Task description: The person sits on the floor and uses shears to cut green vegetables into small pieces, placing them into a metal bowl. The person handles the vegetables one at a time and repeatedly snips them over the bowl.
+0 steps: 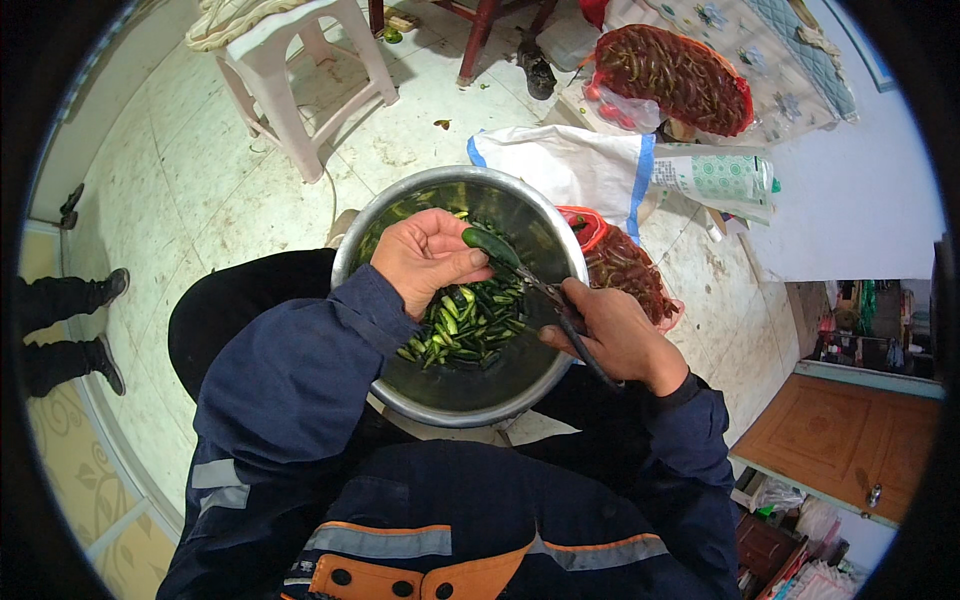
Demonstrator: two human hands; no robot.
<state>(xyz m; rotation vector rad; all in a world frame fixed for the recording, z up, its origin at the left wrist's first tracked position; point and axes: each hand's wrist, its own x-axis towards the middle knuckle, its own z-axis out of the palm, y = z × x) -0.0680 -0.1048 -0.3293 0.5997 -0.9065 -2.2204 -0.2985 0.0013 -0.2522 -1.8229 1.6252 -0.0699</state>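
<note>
My left hand (431, 259) holds a dark green chili pepper (491, 246) between thumb and fingers above a wide steel basin (465, 411). My right hand (611, 330) grips a pair of scissors (559, 300), whose blades are at the pepper's lower right end. In the basin, under my hands, lies a heap of cut green pepper pieces (457, 319), some dark and some pale. The basin sits between my knees. Part of the heap is hidden by my left hand and sleeve.
Beside the basin's right rim lies a red mesh bag of peppers (626, 277), next to a white sack with blue edging (562, 161). Another full mesh bag (667, 79) rests farther back. A white plastic stool (281, 82) stands back left. A person's legs (75, 300) show at far left.
</note>
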